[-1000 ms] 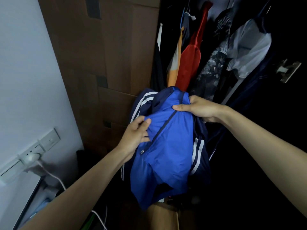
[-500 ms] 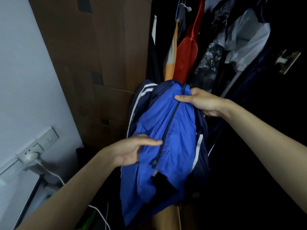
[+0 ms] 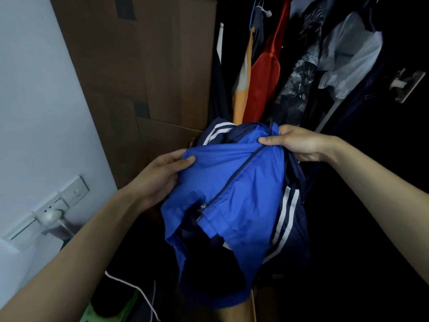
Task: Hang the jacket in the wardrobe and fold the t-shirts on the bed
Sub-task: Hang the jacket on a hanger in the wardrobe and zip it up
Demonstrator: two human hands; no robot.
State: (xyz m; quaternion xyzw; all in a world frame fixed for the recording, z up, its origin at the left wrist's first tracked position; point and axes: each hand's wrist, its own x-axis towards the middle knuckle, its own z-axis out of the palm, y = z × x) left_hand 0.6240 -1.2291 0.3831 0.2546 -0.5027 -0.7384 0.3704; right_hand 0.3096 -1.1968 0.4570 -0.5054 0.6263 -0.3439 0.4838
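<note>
The left hand point(image 3: 160, 176) is gripping the jacket point(image 3: 234, 194) at its left shoulder, thumb curled over the blue cloth, fingers underneath. The right hand point(image 3: 299, 145) is pinching the collar beside the zip, thumb on top. The jacket is hanging stretched between both grips, before the wardrobe's point(image 3: 144, 73) hanging clothes point(image 3: 267, 73).

The hanging clothes point(image 3: 267, 73) run off the top edge, hangers mostly unseen. Right of them the wardrobe point(image 3: 383, 205) is too dark to read. The jacket point(image 3: 232, 194) hides both hands' fingertips.
</note>
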